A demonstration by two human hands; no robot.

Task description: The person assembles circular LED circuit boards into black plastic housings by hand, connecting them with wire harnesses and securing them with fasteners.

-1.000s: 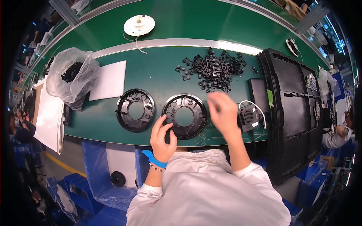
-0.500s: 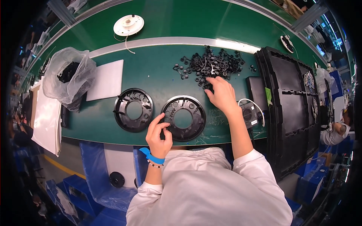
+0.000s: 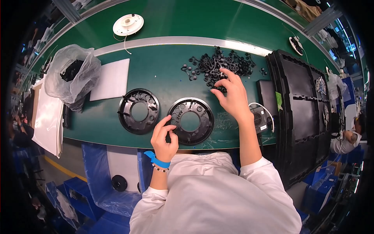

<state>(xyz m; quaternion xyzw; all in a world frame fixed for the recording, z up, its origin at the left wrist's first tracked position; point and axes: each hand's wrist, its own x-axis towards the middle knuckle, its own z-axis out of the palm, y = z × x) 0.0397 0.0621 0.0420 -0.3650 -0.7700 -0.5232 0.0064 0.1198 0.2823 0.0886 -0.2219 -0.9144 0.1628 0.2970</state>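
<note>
Green worktop [image 3: 97, 121] holds black parts [image 3: 224, 64] and a white-labelled device [image 3: 258, 117].

Glossy black ring-shaped housing [image 3: 204, 126] lying flat in the middle of the frame, ribbed inner side up; round central hole, smaller circular openings around it; small black parts [image 3: 213, 65] with rounded ends heaped loosely at upper centre-right, a few strays at either side.

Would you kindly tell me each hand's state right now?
Left hand: partly curled at the rim of the right black ring; grip cannot be told.
Right hand: partly curled by the black parts pile; holding cannot be told.
</note>
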